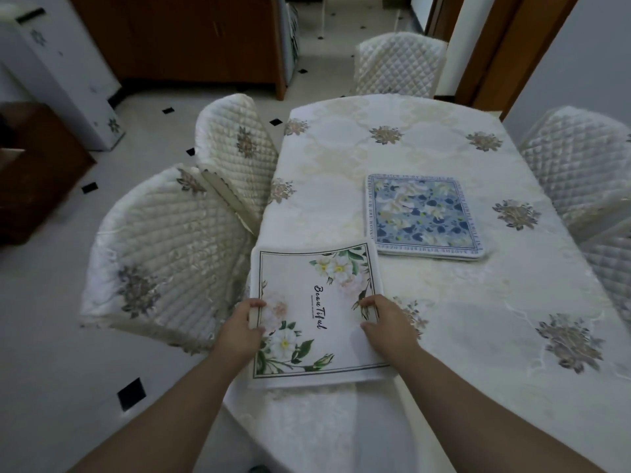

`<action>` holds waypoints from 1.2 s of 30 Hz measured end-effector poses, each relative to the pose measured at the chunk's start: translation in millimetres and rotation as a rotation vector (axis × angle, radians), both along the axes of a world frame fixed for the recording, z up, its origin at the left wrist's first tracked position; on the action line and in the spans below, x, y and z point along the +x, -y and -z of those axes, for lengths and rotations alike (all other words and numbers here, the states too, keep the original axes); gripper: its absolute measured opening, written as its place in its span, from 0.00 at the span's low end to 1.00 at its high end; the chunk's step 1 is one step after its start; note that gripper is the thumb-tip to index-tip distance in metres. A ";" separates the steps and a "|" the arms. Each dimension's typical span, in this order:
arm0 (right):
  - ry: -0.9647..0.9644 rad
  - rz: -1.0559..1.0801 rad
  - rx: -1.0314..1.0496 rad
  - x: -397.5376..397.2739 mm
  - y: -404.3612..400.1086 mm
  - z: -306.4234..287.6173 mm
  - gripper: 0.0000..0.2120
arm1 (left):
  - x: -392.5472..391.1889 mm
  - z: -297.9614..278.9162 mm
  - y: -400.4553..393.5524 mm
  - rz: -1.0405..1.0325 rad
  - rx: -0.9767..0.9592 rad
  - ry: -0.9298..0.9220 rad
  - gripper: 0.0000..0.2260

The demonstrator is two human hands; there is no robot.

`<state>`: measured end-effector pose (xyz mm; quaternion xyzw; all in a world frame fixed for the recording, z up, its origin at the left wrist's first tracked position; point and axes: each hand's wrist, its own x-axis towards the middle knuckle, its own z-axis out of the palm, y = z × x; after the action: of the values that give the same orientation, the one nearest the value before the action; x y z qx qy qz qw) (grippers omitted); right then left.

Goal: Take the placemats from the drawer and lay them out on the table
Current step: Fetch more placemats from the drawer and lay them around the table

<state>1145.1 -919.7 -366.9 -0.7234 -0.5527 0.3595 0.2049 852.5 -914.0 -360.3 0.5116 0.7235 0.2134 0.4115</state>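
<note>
Far left of the room: a white appliance point(58, 70) stands on the tiled floor point(51, 302), with dark wooden furniture point(37, 172) just in front of it and a brown cabinet point(191, 39) behind.
Left of the desk: two quilted chairs point(170, 247) with flower motifs sit side by side, pushed up against the desk edge.
Your left hand: your left hand point(244, 331) grips the left edge of the white placemat, thumb on top and fingers curled underneath it.
White placemat: the white placemat point(314, 315), printed with flowers and the word "Beautiful", lies at the near left corner of the desk, its near edge hanging slightly past the desk edge; from the side it looks like more than one layer, though you cannot tell how many.
Your right hand: your right hand point(386, 326) pinches the right edge of the same placemat, fingertips curled onto its top face.
Blue placemat: the blue placemat point(426, 216), floral with a lettered border, lies flat near the desk's middle, just beyond the white one and apart from it.
Desk: the desk point(478, 319) wears a cream cloth with flower medallions.
Right and far side: more quilted chairs point(580, 172) stand at the right edge and the far end.
</note>
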 end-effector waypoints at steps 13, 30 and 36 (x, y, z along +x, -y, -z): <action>0.064 0.193 -0.109 -18.5 12.4 37.1 0.20 | -25.6 41.8 -31.3 0.192 -0.088 0.017 0.21; 0.531 -0.061 -0.151 -92.8 53.7 66.9 0.34 | 44.0 84.2 46.2 0.697 0.315 -0.589 0.25; 0.545 -0.072 -0.203 -80.7 64.1 57.5 0.32 | 27.0 86.6 39.9 0.779 0.362 -0.697 0.27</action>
<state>1064.4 -983.8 -424.4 -0.7900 -0.5740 0.2124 -0.0375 879.5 -953.9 -446.9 0.8443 0.5259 -0.0154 0.1016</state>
